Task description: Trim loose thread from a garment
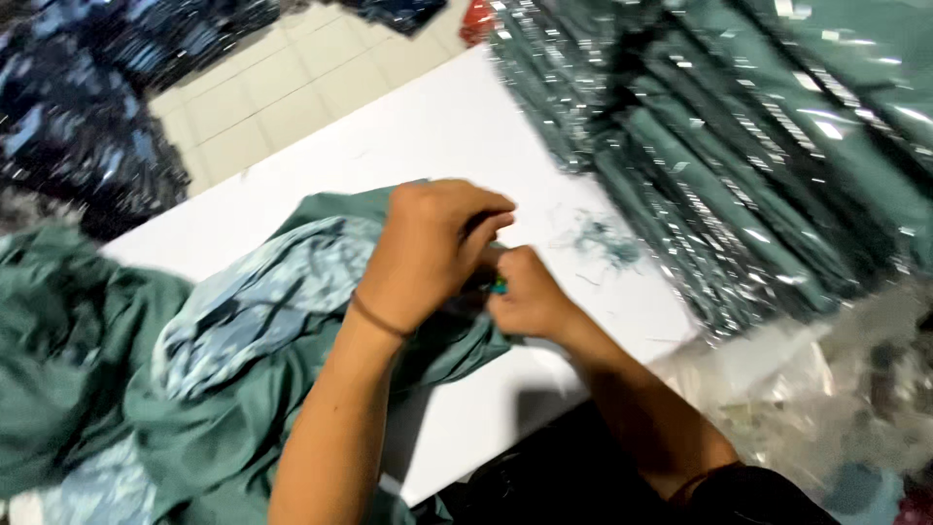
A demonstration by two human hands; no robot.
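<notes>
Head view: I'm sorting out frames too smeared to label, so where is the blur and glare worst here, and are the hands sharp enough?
Head view: motion blur is strongest on the bagged green stack, whose plastic throws streaky glare; the dark patterned cloth is also smeared. The left hand and right hand on the green garment are fairly sharp; the small greenish thing between them is too small to tell.

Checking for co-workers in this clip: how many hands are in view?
2. The left hand presses on the green garment on the white table; the right hand is beside it, pinching a small green tool. No other hands show.
</notes>
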